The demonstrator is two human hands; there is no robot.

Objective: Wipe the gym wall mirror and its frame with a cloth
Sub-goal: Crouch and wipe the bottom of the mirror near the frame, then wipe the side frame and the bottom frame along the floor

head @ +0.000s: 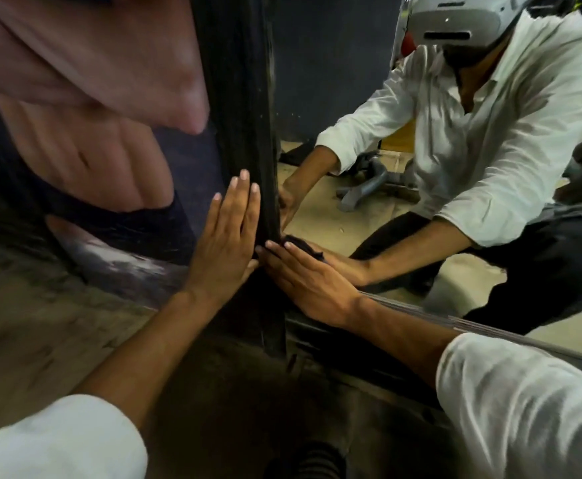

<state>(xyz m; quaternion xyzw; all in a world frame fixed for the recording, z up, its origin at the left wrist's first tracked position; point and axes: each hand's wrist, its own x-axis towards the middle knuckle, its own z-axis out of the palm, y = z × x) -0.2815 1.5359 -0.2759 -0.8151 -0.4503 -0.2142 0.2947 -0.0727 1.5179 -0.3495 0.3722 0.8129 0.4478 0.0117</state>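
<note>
The wall mirror (351,98) fills the right half of the view, edged by a black vertical frame (241,98). Low in the mirror's left corner, my right hand (312,281) lies flat with straight fingers, pressing a dark cloth (296,244) against the glass next to the frame. My left hand (229,236) rests flat, fingers straight, on the wall poster just left of the frame. The mirror reflects me crouching in a white shirt.
A large poster (92,133) of a bare torso covers the wall left of the frame. The mirror's lower black frame (369,344) runs right and down. Reflected grey gym equipment (372,184) lies on the floor. My shoe (317,461) is at the bottom.
</note>
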